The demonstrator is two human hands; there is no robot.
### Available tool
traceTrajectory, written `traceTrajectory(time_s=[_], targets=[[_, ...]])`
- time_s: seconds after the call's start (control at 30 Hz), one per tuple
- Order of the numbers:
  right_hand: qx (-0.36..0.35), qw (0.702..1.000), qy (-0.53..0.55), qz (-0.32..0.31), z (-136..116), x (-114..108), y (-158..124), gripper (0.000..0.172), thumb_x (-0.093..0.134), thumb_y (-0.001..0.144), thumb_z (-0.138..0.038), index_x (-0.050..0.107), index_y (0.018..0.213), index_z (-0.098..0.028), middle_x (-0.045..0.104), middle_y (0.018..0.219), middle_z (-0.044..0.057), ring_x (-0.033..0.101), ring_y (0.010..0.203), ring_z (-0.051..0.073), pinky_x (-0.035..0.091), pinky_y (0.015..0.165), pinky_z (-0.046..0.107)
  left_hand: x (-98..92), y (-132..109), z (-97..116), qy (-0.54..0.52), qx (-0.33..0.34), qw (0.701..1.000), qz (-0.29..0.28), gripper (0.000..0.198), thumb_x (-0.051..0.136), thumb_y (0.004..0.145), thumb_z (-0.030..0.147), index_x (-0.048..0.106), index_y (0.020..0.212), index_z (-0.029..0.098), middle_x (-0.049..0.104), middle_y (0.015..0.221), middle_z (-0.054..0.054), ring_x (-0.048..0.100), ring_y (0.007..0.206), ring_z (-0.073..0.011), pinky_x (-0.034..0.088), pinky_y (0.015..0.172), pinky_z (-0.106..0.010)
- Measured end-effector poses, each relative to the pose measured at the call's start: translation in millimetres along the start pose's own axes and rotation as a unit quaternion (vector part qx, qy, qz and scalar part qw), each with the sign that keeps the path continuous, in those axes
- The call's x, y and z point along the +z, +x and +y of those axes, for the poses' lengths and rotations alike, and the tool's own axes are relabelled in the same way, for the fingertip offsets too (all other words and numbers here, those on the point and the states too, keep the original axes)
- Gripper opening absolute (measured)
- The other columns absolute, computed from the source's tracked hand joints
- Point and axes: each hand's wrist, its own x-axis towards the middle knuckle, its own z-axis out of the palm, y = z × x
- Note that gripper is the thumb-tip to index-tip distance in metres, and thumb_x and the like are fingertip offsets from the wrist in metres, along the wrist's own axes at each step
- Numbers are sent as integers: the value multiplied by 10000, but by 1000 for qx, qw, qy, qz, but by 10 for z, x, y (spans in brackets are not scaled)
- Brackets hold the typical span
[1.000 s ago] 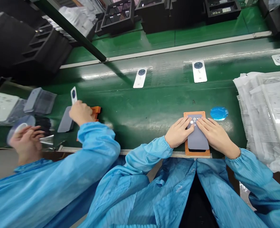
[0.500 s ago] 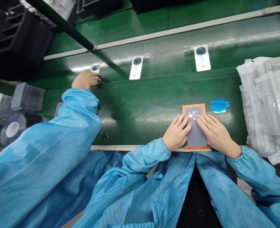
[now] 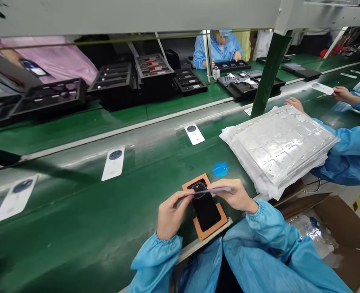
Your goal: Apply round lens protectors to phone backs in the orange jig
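A thin grey phone back cover [image 3: 219, 189] is held nearly edge-on between my two hands. My left hand [image 3: 171, 212] pinches its left end between thumb and fingers. At the other end, my right hand [image 3: 235, 194] grips it. Directly below lies an orange fixture [image 3: 209, 233] with a black inset [image 3: 207, 215], at the front edge of the green bench. The cover hides part of the fixture's upper area. A round clear outline shows around the camera area there. Just beyond the fixture rests a blue oval film [image 3: 220, 169].
White phone panels [image 3: 113, 164] lie spaced along the green conveyor [image 3: 76, 211]. To the right stands a stack of clear plastic trays [image 3: 280, 142], with a co-worker's hand [image 3: 345, 95] holding a white panel beyond. A green post [image 3: 270, 73] rises behind. Below right is a cardboard box [image 3: 347, 228].
The grey back cover has come up out of the orange fixture, where both hands lay on it, and is now tilted between my hands. My view has swung up and right.
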Motion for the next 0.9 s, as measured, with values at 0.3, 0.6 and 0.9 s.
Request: traceTrajectory(time_s=[0.3, 0.6, 0.9], targets=[[133, 968, 157, 145, -125, 86, 101, 310, 861, 740, -459, 786, 820, -169, 785, 817, 68, 737, 753, 220, 629, 730, 353, 418, 63, 498, -117, 25, 991, 54, 309, 730, 909, 461, 725, 825, 164, 750, 787, -39, 704, 704, -162, 579, 670, -244], [-22, 995, 76, 52, 198, -70, 89, 276, 479, 1009, -505, 620, 964, -272, 585, 711, 26, 642, 707, 229, 581, 703, 452, 505, 114, 841, -125, 231, 953, 148, 43, 728, 933, 201, 706, 909, 174, 762, 848, -52, 718, 781, -153, 591, 758, -287], [-75, 996, 33, 43, 205, -110, 80, 371, 352, 1018, -583, 611, 1063, -322, 486, 668, 22, 574, 642, 253, 532, 747, 501, 488, 122, 982, -157, 292, 931, 152, 23, 726, 938, 183, 714, 957, 182, 770, 885, -60, 739, 836, -165, 620, 785, -297]])
